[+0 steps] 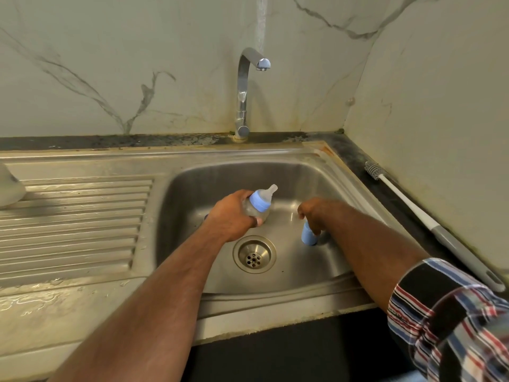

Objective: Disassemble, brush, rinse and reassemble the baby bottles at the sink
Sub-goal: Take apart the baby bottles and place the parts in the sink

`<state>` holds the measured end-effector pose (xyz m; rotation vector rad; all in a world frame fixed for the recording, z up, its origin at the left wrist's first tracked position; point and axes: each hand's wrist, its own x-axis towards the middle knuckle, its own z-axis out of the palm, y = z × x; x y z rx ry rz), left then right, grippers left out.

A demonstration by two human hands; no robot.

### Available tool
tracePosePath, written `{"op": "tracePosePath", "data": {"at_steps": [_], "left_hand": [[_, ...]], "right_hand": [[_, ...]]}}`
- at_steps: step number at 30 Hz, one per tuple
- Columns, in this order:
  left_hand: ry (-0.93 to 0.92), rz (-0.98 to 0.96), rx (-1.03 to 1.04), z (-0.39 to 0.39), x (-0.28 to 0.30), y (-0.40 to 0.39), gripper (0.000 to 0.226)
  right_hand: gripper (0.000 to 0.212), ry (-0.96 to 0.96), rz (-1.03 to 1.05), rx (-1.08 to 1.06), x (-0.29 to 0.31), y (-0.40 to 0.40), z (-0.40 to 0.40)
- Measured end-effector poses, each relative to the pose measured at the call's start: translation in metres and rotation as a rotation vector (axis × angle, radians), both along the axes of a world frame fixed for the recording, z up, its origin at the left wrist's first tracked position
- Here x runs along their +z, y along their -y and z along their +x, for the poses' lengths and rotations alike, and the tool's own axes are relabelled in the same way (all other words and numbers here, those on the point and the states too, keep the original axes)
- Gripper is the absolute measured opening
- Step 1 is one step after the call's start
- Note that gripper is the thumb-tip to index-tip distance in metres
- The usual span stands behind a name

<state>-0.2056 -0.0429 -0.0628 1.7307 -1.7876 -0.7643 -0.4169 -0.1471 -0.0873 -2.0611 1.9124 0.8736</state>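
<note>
My left hand (234, 216) grips a clear baby bottle (259, 206) with a blue collar and a translucent teat, held tilted to the right above the steel sink basin (209, 177). Low in the basin, my right hand (312, 212) reaches down with its fingers curled on the top of a light blue bottle cap (308, 236) that stands on the basin floor, right of the drain (254, 253). A small dark blue bit peeks out behind my left wrist; I cannot tell what it is.
The chrome tap (243, 92) stands behind the basin with no water running. A long white bottle brush (429, 221) lies on the dark counter at the right. The wet ribbed drainboard (74, 224) is on the left, with a white object (9, 186) at its far edge.
</note>
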Motion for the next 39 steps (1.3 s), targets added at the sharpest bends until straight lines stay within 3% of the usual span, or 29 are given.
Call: {"op": "tracePosePath", "data": {"at_steps": [3, 5, 7, 8, 11, 13, 17, 35, 39], "left_hand": [[0.003, 0.007, 0.003, 0.000, 0.001, 0.000, 0.060], [0.011, 0.008, 0.008, 0.000, 0.001, -0.001, 0.061], [0.027, 0.014, 0.028, -0.001, 0.002, -0.002, 0.064], [0.036, 0.021, 0.039, -0.001, 0.003, -0.002, 0.065], [0.043, 0.030, 0.043, -0.003, 0.005, -0.003, 0.065], [0.048, 0.026, 0.035, -0.003, 0.008, -0.004, 0.065], [0.094, 0.016, 0.047, -0.002, 0.016, -0.006, 0.061], [-0.033, 0.093, -0.008, 0.001, 0.017, -0.009, 0.054], [0.025, 0.032, -0.010, -0.001, 0.014, -0.010, 0.065]], "right_hand": [[0.052, 0.313, -0.125, -0.023, 0.029, -0.009, -0.001], [0.039, 0.742, -0.148, -0.175, 0.046, -0.008, -0.001], [0.037, 1.168, -0.069, -0.305, 0.068, -0.015, 0.006], [0.045, 1.255, 0.015, -0.332, 0.079, -0.021, 0.013], [0.062, 1.070, 0.158, -0.236, 0.093, -0.043, 0.036], [0.054, 0.996, 0.152, -0.171, 0.090, -0.048, 0.046], [0.030, 1.104, 0.115, -0.151, 0.089, -0.046, 0.050], [0.039, 1.179, 0.105, 0.032, 0.086, -0.052, 0.028], [0.037, 1.228, 0.050, -0.028, 0.082, -0.048, 0.029]]}}
